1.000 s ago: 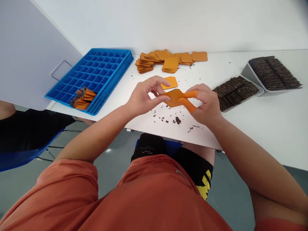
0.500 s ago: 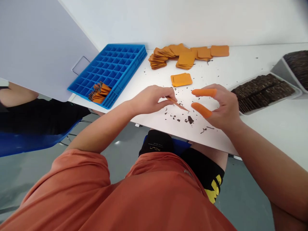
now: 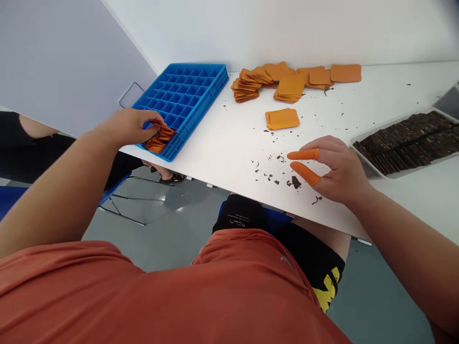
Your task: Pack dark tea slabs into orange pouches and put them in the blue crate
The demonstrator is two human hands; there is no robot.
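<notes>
My left hand (image 3: pixel 125 125) reaches over the near corner of the blue compartment tray (image 3: pixel 186 91), pinching a thin orange-and-dark piece (image 3: pixel 168 128) edge-on above the stack of finished pieces (image 3: pixel 158 141) in the tray's front cell. My right hand (image 3: pixel 332 167) hovers just above the white table (image 3: pixel 229 143) with fingers apart and nothing in them; orange finger cots cover its thumb and index finger. Dark scraps (image 3: pixel 283 174) lie on the table just left of that hand.
Piles of orange squares (image 3: pixel 283 79) lie at the table's far side, with a small stack (image 3: pixel 282 118) nearer me. A white tray of dark squares (image 3: pixel 409 141) sits to the right. Another person in black (image 3: pixel 32 138) sits at left behind a grey divider panel (image 3: pixel 71 62).
My left hand has carried the thin piece from the table's middle leftward to the blue tray. My right hand has let go and stayed over the scraps with fingers apart.
</notes>
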